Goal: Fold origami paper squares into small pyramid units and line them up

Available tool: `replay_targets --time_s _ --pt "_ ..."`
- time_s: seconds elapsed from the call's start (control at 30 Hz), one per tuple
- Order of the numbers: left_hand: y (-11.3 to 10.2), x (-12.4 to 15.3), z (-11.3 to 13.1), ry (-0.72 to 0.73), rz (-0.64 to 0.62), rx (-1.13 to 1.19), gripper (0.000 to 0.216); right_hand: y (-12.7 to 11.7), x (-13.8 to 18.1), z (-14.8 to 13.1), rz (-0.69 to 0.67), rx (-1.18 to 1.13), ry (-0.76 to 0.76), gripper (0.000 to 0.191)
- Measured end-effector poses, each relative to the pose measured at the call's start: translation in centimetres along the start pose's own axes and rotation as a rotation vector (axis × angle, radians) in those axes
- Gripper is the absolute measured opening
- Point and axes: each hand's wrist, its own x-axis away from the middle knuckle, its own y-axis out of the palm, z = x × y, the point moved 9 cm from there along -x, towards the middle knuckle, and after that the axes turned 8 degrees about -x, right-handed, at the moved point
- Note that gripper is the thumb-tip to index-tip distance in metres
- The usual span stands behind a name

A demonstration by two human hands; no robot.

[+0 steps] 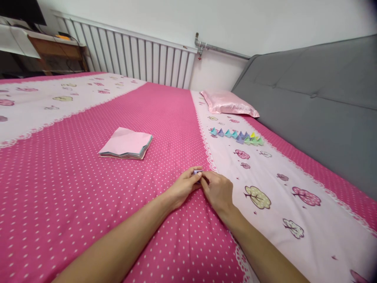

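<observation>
Over the bed, the person's left hand pinches a purple paper between thumb and fingers; the right hand's fingertips bunch against it, though I can't tell whether they grip. Toward the far edge lies a paper stack, and toward the headboard edge, folded papers near the pillow.

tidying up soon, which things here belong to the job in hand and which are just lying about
Likely in use:
purple paper in the left hand, right hand against it
paper stack
folded paper pieces

Seemingly just there:
pillow
screen
desk
</observation>
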Motion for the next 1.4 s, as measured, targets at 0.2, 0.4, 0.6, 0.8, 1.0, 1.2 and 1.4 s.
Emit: replay_targets --time_s 0.2,0.4,0.6,0.8,1.0,1.2,1.4 --pt "-0.5 -0.3 0.5 -0.025 0.022 0.112 0.009 -1.0 0.0 -1.5 0.082 -0.146 -0.129 0.017" --pt "-1.1 -0.6 1.3 -0.060 0.013 0.153 0.019 -1.7 0.2 -1.5 0.162 -0.242 -0.149 0.032" --pt "-1.6 -0.4 1.5 -0.112 0.047 0.269 0.036 -1.5 0.3 -1.0 0.162 -0.247 -0.125 0.031" --pt "-1.7 -0.5 1.4 -0.112 0.030 0.242 0.036 -1.8 0.2 -1.1 0.193 -0.268 -0.124 0.020" --pt "-1.3 -0.3 1.1 -0.114 0.020 0.147 0.035 -1.6 0.1 -1.2 0.159 -0.253 -0.124 0.016" --pt "-0.8 -0.2 0.7 -0.134 -0.015 0.079 0.037 -0.7 0.0 -0.8 0.068 -0.200 -0.078 0.012" --pt "-0.3 0.0 0.5 -0.123 -0.070 0.015 0.034 0.0 0.0 0.1 0.035 -0.161 -0.007 0.008"
